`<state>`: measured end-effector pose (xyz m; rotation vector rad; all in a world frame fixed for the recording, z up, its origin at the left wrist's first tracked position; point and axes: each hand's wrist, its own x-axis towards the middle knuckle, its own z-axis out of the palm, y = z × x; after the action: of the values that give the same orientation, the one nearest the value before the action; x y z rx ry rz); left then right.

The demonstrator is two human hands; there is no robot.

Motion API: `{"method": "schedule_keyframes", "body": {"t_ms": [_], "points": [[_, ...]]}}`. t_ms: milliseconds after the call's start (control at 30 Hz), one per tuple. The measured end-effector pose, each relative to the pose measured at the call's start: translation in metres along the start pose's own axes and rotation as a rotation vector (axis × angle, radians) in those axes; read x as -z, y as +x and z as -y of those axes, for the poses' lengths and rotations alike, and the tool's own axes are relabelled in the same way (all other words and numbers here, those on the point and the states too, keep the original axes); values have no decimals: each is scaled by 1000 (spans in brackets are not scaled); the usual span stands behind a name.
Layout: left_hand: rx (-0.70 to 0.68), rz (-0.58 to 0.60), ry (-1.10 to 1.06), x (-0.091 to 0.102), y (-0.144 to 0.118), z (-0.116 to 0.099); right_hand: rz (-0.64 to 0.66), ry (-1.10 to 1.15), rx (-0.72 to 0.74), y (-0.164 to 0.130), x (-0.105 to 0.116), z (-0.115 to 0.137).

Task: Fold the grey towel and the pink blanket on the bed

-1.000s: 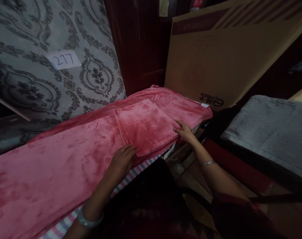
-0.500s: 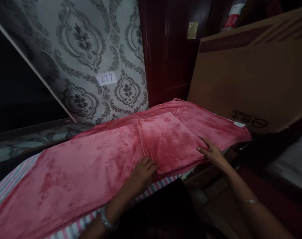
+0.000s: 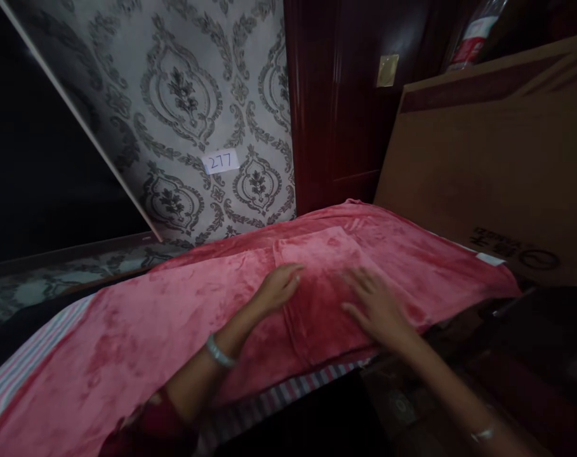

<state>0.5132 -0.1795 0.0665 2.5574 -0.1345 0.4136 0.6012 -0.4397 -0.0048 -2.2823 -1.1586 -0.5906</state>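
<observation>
We laid both hands flat, fingers spread, gripping nothing: left hand point(image 3: 277, 287) and right hand point(image 3: 376, 304) pressing the folded pink cloth point(image 3: 324, 289) atop the pink blanket point(image 3: 140, 330).

My fingers point(image 3: 364, 282) press flat on the folded cloth point(image 3: 324, 289) atop the blanket point(image 3: 164, 317); beyond them the patterned panel point(image 3: 188, 95), cardboard box point(image 3: 497, 171) to their right.

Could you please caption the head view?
Left hand and right hand lie flat on a folded pink plush cloth.
</observation>
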Motion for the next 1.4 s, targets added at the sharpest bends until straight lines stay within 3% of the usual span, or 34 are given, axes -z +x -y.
{"method": "schedule_keyframes", "body": {"t_ms": [100,200,333,433,633,733,833,900,1000,1067,1200,1400], "points": [[182,128,290,-6,66,23,304,33,113,17,-18,55],[328,168,387,-17,98,49,540,117,131,18,-32,76],[461,143,434,-39,93,81,567,179,129,8,-40,71],[487,120,482,-52,85,95,575,202,134,4,-40,68],[526,164,444,-41,92,95,675,258,130,12,-23,72],[561,164,432,-29,105,82,647,368,168,40,-12,51],[537,70,468,-28,120,63,385,329,37,95,-9,4],[504,31,470,-35,126,52,258,177,-53,139,-18,-32],[486,11,489,-52,124,49,271,-25,-207,183,-45,-75],[476,-18,536,-63,116,56,300,-63,-260,189,-66,-91],[467,-26,577,-75,103,70,334,-84,-310,165,-98,-101],[526,55,590,-74,108,72,389,-113,-355,154,-110,-111]]}}
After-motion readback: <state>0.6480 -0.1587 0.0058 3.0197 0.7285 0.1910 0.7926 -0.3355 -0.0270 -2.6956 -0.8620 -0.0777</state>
